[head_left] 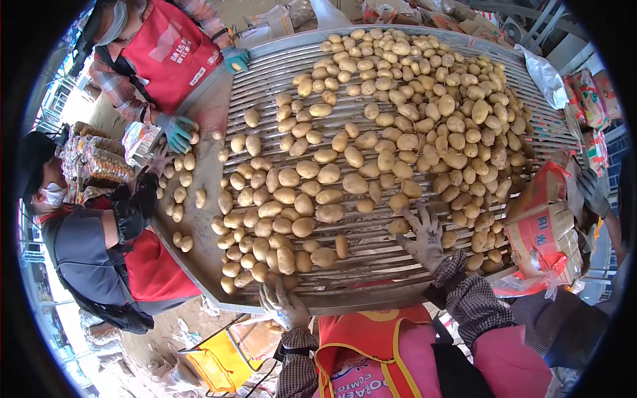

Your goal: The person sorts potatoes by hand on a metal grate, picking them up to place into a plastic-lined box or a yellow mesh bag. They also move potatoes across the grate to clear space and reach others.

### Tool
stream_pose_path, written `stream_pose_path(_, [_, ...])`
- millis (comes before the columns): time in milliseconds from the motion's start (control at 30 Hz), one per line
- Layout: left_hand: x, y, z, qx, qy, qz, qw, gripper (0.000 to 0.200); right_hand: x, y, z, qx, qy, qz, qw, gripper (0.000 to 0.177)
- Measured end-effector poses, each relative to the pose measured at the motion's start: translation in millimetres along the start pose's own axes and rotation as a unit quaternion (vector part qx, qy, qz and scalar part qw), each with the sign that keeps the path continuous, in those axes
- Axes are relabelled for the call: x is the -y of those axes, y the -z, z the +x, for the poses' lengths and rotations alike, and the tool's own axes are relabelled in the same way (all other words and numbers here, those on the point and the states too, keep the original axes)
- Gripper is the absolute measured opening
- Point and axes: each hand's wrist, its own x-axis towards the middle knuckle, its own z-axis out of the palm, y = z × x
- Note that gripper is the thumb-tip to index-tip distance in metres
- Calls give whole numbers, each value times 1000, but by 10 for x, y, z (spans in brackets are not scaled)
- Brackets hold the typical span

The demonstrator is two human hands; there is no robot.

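Note:
My left hand (284,305), in a pale dirty glove, is at the front edge of the slatted metal table (371,255), its fingertips touching the nearest potatoes (286,260) of the left group. My right hand (424,237), also gloved, lies over the slats with its fingers spread. Its fingertips are beside a potato (399,226) and just below another (399,202). A big heap of potatoes (446,104) covers the right and far part of the slats. Whether my left fingers grip a potato is unclear.
Across the far left, a co-worker's green-gloved hands (178,132) are at the metal edge. Another co-worker in dark sleeves (133,205) stands at the left. At the right, a gloved hand (592,192) is by a red and brown carton (541,232). A yellow bag (219,361) lies below.

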Motion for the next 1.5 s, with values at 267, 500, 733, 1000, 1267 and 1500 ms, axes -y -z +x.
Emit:
stream_pose_path(267, [25, -10, -55, -13, -5, 2, 1000, 56, 461, -233, -499, 160, 240, 4, 958, 54])
stream_pose_path(500, [12, -17, -53, -45, 4, -70, 997, 62, 1298, -276, 110, 177, 309, 93, 930, 60])
stream_pose_path(733, [-292, 114, 197, 183, 40, -1, 982, 90, 2225, -1082, 118, 223, 241, -97, 939, 50])
stream_pose_path(1000, [-111, 50, 321, 132, -31, -30, 990, 86, 1282, -244, -178, 134, 365, 28, 921, 79])
stream_pose_path(1267, [-423, 112, 442, 331, -43, 29, 942, 95, 676, -643, -373, 218, 253, -71, 940, 108])
stream_pose_path(1500, [-181, -193, 929, 196, -75, 29, 977, 94, 1195, -1077, 92, 92, 254, 19, 963, 103])
